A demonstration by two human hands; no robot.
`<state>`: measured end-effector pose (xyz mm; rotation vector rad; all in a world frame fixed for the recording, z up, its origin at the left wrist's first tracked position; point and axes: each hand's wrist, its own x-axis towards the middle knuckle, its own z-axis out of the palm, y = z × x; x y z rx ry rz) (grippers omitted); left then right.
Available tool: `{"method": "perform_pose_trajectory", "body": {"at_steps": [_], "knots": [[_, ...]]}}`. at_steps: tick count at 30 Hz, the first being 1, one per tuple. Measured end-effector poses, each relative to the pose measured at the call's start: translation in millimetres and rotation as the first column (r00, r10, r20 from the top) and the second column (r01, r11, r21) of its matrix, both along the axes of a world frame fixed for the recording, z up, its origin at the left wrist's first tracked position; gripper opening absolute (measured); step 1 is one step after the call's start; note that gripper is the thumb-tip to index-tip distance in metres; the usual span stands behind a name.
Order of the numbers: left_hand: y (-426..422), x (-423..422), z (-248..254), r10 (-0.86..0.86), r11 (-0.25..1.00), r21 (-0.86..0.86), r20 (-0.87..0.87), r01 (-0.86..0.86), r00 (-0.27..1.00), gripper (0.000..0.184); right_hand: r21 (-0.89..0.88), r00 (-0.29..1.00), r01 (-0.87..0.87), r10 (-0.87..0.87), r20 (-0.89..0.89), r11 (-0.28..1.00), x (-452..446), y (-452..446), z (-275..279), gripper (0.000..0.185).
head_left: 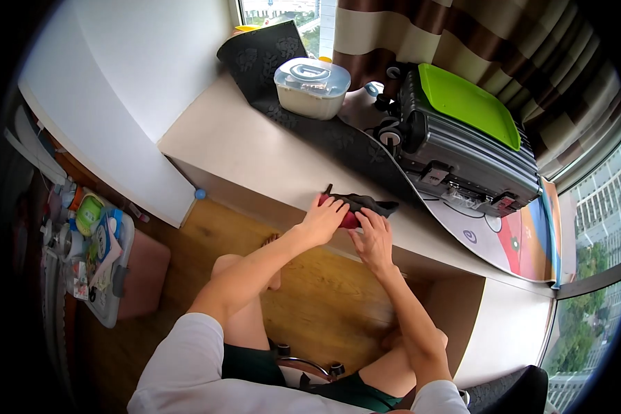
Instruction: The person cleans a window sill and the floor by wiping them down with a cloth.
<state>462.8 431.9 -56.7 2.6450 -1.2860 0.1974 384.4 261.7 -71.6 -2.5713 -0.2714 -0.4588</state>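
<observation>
On the window ledge (234, 145), toward the far side, stands a plastic box (309, 103) with a pale body and a see-through bluish lid (312, 74); something whitish shows through the lid, but what it is cannot be told. The box rests on a dark patterned mat (338, 138), whose far left end curls upward. To the right, a ribbed grey suitcase (462, 148) lies on its side, looking closed, its contents hidden, with a bright green tray (470, 103) on top. Down at the left, a pink bin (143, 276) stands on the wooden floor (290, 303), its top crowded with a jumble of small household items (93, 228) — green, blue and white ones among them — though whether they lie in it or on it is unclear. The bundle (350, 220) is at the near edge of the ledge, between the two hands. It looks soft and rumpled, dark red on the near side and black on the far side, with a thin black end poking up at the left and a pointed black corner at the right. The left hand (324, 221) lies over its left part, fingers bent down onto it; the right hand (371, 240) has its fingers curled against the right part, grasping its near edge.
</observation>
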Motion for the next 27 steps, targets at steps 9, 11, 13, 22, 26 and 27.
{"method": "perform_pose_trajectory", "body": {"at_steps": [9,11,13,22,26,27], "knots": [[-19.2,-16.5,-13.4,0.074,0.996,0.076,-0.314,-0.053,0.946,0.079,-0.027,0.993,0.094,-0.095,-0.069,0.995,12.0,1.6,-31.0,0.060],[-23.6,-10.0,-20.0,0.120,0.991,0.097,-0.291,-0.095,0.949,0.078,-0.023,0.993,0.082,-0.083,-0.078,0.996,21.9,-0.2,-34.4,0.058],[-26.6,-0.8,-17.0,0.157,0.977,0.180,-0.267,-0.111,0.951,0.076,-0.046,0.994,0.083,-0.086,-0.069,0.995,34.0,2.7,-39.4,0.056],[-25.9,71.5,-45.3,0.255,0.966,0.119,-0.275,-0.230,0.927,0.068,-0.187,0.976,0.146,-0.173,-0.134,0.971,92.0,22.2,-31.4,0.056],[-27.8,99.9,-36.5,0.297,0.953,0.162,-0.314,-0.257,0.902,0.063,-0.201,0.949,0.190,-0.232,-0.213,0.961,115.9,29.6,-29.8,0.051],[-29.1,101.1,-37.0,0.303,0.951,0.157,-0.329,-0.265,0.894,0.063,-0.195,0.940,0.185,-0.231,-0.250,0.963,118.8,26.9,-29.2,0.049]]}}
